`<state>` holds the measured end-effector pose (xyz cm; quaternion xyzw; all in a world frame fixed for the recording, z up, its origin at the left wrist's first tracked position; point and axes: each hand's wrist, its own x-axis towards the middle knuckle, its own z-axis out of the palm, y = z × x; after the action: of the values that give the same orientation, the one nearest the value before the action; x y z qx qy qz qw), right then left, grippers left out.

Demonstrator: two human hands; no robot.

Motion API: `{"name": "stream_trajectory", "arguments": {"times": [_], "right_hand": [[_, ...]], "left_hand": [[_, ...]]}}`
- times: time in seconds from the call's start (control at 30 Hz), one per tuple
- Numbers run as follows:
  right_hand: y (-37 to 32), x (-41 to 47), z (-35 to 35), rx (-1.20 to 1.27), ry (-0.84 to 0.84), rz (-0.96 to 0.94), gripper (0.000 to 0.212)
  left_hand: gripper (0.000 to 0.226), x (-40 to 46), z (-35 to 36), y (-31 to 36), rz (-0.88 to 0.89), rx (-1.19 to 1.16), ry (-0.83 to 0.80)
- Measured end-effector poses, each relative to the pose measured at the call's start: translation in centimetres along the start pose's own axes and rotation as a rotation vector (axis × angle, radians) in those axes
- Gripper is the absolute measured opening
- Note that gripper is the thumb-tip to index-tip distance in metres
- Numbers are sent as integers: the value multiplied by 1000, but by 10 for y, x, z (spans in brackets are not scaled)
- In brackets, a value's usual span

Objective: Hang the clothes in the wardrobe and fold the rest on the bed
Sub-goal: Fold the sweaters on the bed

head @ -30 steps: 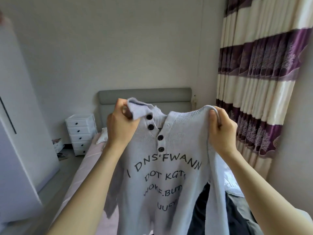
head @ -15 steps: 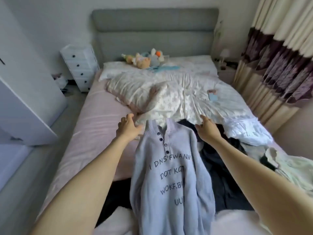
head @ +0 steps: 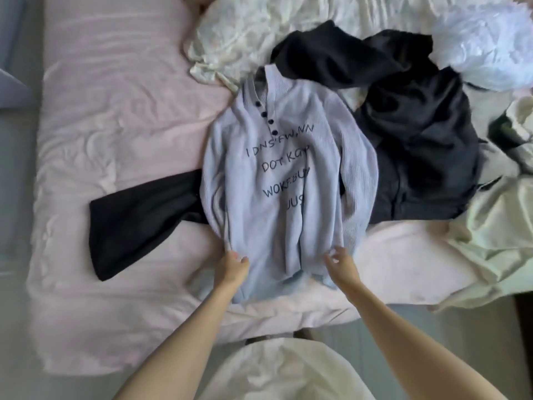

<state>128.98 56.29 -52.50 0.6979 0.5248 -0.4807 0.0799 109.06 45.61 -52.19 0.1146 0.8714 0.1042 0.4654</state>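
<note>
A pale lilac knit sweater (head: 277,180) with dark buttons and black lettering lies front-up on the pink bed sheet (head: 121,116), collar pointing away from me. It partly covers a black garment (head: 409,134) whose dark leg or sleeve (head: 138,217) sticks out to the left. My left hand (head: 232,267) rests on the sweater's lower left hem, fingers curled on the fabric. My right hand (head: 340,262) hovers at the lower right hem with its fingers apart, holding nothing that I can make out.
A crumpled cream duvet (head: 248,30) lies beyond the sweater. A white puffy item (head: 484,44) sits at the upper right, and a pale green garment (head: 490,241) lies on the right. The bed's near edge runs just in front of my white top (head: 277,370).
The sweater went from held up by its shoulders to lying flat on the bed. Both hands let go of the shoulders and moved down to the hem. My view tilted down.
</note>
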Motion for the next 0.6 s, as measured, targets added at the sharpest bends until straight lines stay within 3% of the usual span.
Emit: {"name": "stream_trajectory", "arguments": {"times": [0.07, 0.23, 0.37, 0.47, 0.53, 0.6], "right_hand": [[10, 2, 9, 53, 65, 29, 32], [21, 10, 23, 34, 194, 83, 64], [17, 20, 23, 0, 264, 120, 31], [18, 16, 15, 164, 332, 82, 11], [24, 7, 5, 324, 399, 77, 8], [30, -5, -12, 377, 485, 74, 17]], "left_hand": [[39, -2, 16, -13, -66, 13, 51], [56, 5, 36, -29, -123, -63, 283], [27, 10, 33, -29, -43, -270, 296], [17, 0, 26, -27, 56, -472, 285], [15, -7, 19, -29, 93, -516, 328], [14, -13, 8, -35, 101, -495, 377]]}}
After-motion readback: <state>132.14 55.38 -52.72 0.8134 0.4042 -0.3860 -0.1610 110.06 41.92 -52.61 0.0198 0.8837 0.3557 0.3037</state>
